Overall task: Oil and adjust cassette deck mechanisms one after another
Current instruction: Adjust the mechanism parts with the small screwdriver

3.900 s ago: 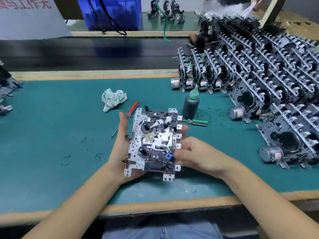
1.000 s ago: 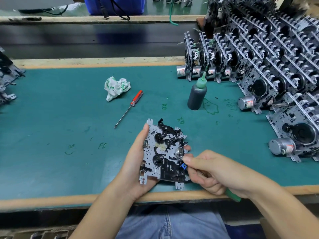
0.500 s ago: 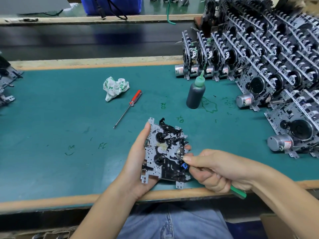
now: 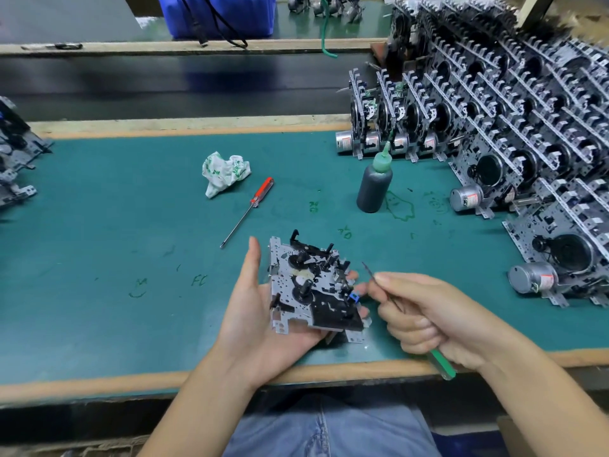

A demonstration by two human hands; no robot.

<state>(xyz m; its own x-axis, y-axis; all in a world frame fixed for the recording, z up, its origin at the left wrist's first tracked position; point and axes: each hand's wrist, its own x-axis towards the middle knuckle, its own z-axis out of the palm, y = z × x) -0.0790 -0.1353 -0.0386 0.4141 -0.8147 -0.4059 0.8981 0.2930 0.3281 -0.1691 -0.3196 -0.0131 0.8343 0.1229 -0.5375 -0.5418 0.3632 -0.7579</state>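
Left hand [image 4: 263, 319] cradles the cassette mechanism [image 4: 314, 286] in its palm, thumb up along the left edge, fingertips showing past the right edge. Right hand [image 4: 428, 319] grips a green-handled screwdriver [image 4: 441, 363]; its tip, on the mechanism half a second ago, is now lifted clear just to the right. Beyond the hands: oil bottle [image 4: 374, 184], red screwdriver [image 4: 250, 209], crumpled rag [image 4: 224, 173]. Stacked mechanisms [image 4: 510, 127] stand right of the right hand.
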